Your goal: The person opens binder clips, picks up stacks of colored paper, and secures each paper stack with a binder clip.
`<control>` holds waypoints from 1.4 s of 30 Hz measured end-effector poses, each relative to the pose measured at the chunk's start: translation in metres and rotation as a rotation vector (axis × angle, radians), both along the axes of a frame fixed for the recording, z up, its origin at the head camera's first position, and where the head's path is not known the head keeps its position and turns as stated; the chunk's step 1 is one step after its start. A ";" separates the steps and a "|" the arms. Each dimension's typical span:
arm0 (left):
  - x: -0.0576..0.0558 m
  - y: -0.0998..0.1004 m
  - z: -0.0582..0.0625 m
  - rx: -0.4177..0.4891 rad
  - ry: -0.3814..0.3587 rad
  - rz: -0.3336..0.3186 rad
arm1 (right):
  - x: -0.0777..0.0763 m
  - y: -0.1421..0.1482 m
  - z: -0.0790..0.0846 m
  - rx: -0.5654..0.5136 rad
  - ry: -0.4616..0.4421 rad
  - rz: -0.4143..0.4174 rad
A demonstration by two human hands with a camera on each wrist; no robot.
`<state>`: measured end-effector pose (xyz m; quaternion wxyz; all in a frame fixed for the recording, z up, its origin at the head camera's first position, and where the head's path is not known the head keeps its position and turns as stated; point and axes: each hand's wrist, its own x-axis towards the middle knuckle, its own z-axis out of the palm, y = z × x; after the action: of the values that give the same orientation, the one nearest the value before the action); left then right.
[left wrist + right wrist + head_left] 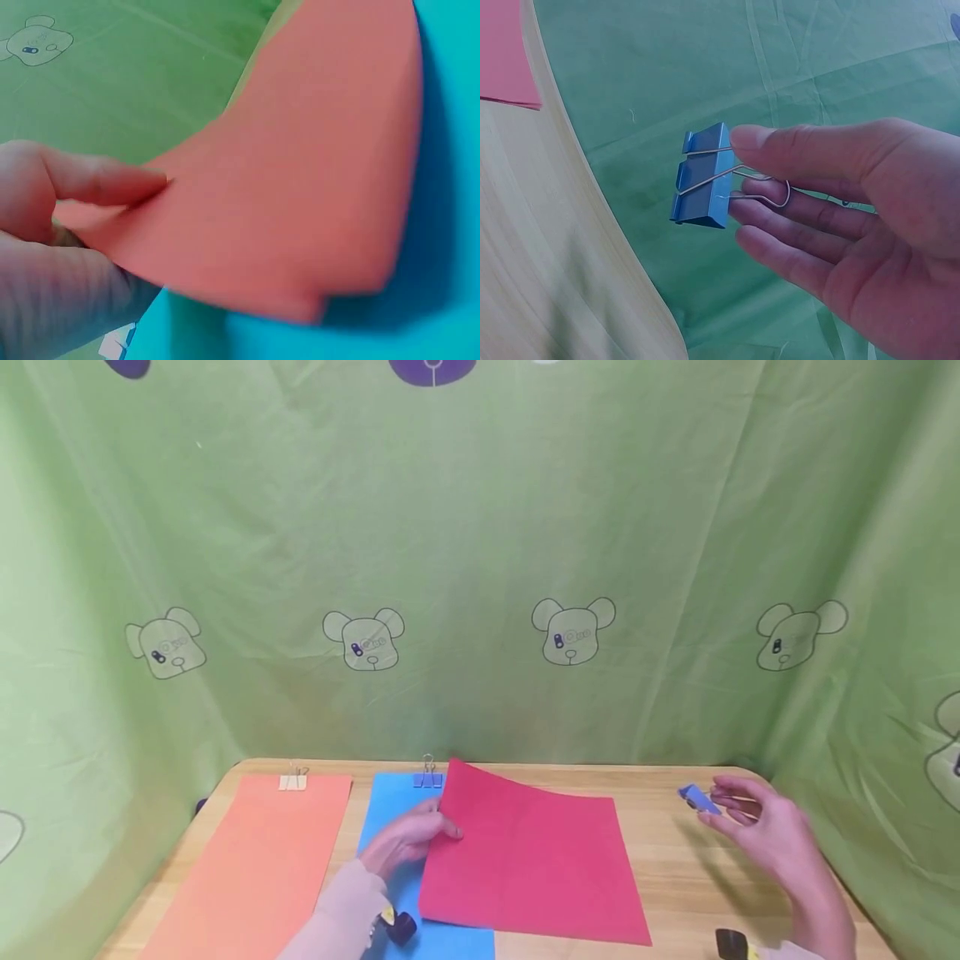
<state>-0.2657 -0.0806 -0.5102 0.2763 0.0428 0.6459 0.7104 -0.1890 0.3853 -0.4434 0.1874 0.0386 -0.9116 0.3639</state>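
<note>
My left hand (412, 837) pinches the left edge of a red sheet of paper (540, 860), thumb and fingers on either side of it. That edge is lifted and bent, and it overlaps a blue sheet (390, 806) below. In the left wrist view the red paper (300, 165) curves up from the fingers. Over the table's right side, my right hand (772, 831) holds a blue binder clip (699, 800) raised off the surface. The right wrist view shows the thumb on the clip's body (705, 180), fingers behind its wire handles.
An orange sheet (258, 852) lies on the left of the wooden table (660, 860), with a white binder clip (292, 782) at its top. Another blue binder clip (428, 779) sits at the blue sheet's top edge. A green curtain (480, 527) surrounds the table.
</note>
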 end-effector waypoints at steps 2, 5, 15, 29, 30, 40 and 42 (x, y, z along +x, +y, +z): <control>0.001 0.002 0.000 0.012 0.001 0.002 | 0.000 0.000 -0.001 -0.002 0.005 0.001; 0.004 0.004 0.004 0.017 0.013 0.023 | 0.000 0.000 -0.002 -0.002 0.014 0.001; 0.005 0.008 0.043 -0.015 0.238 0.156 | 0.001 -0.001 0.000 -0.003 0.015 -0.006; 0.001 0.005 0.049 -0.121 0.573 0.263 | -0.001 -0.002 -0.001 -0.011 0.038 0.005; 0.002 0.004 0.046 -0.123 0.582 0.269 | -0.001 -0.002 -0.001 -0.009 0.040 0.005; 0.011 -0.006 0.029 -0.137 0.548 0.262 | -0.004 -0.003 -0.003 0.007 -0.011 0.006; 0.011 -0.006 0.027 -0.133 0.554 0.258 | -0.004 -0.003 -0.003 0.013 -0.013 -0.001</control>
<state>-0.2543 -0.0866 -0.4835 -0.0004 0.1343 0.7417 0.6571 -0.1931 0.3827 -0.4467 0.1815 0.0369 -0.9151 0.3581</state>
